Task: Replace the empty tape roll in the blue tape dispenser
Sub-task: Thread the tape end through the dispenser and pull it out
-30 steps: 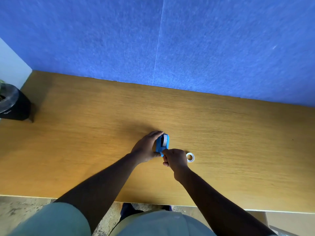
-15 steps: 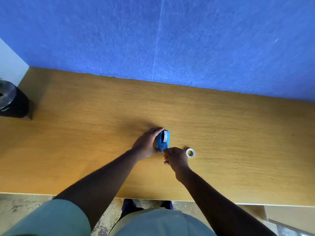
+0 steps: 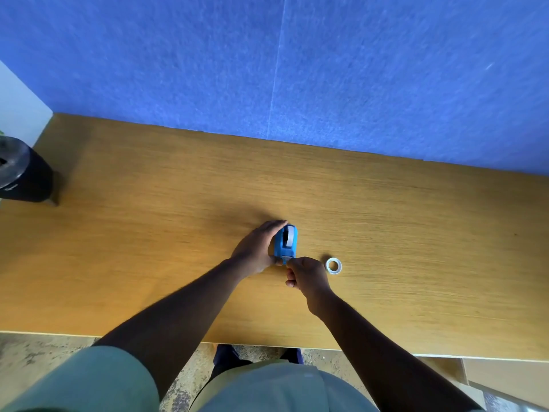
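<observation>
Blue tape dispenser (image 3: 285, 243) on wooden desk (image 3: 148, 233): left hand (image 3: 258, 251) cupping its left side; right hand (image 3: 307, 278) pinching at its near end; white tape ring (image 3: 334, 266) lying flat to its right; black bin (image 3: 22, 171) far left.

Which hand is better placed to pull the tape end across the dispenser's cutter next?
Right. The right hand is already pinched at the near, cutter end of the blue tape dispenser, while the left hand wraps its far side, steadying it on the desk.
</observation>
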`<control>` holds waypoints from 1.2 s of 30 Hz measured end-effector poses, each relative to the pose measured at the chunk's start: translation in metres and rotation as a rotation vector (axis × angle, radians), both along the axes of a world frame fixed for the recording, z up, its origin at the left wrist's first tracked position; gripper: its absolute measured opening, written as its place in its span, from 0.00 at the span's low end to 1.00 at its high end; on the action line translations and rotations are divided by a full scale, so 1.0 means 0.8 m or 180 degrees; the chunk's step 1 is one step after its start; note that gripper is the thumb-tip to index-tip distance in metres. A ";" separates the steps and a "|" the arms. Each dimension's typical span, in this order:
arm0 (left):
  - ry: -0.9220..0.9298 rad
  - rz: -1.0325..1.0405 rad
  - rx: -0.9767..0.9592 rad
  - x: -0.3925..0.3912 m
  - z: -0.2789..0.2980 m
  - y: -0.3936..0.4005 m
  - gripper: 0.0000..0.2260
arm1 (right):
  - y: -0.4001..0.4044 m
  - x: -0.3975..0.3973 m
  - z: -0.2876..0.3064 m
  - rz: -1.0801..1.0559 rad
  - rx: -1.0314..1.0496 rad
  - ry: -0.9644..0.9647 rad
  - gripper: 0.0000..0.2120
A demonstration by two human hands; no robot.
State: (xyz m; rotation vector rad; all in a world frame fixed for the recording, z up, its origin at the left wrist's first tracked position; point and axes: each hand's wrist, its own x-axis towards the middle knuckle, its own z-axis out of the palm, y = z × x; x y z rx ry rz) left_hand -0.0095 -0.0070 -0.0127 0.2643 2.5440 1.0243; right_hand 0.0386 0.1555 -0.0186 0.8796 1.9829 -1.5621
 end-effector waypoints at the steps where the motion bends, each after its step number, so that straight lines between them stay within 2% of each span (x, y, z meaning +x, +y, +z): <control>1: -0.0005 0.0002 -0.0006 0.000 0.001 0.000 0.47 | 0.000 0.000 0.000 -0.0008 -0.0011 -0.0007 0.10; 21: -0.0188 -0.0042 0.0133 -0.005 -0.004 -0.003 0.49 | 0.004 -0.005 -0.010 -0.0058 -0.0033 -0.0079 0.09; 26: -0.0428 0.0200 0.0369 -0.006 -0.004 -0.002 0.41 | 0.003 -0.005 -0.013 -0.0082 0.0007 -0.0080 0.09; 29: -0.0311 0.0381 0.0400 -0.006 -0.003 0.002 0.35 | 0.003 -0.004 -0.013 -0.0100 -0.0030 -0.0062 0.10; 36: -0.0041 0.0529 0.0204 -0.004 -0.002 0.011 0.39 | 0.005 -0.005 -0.016 -0.0093 -0.0038 -0.0054 0.09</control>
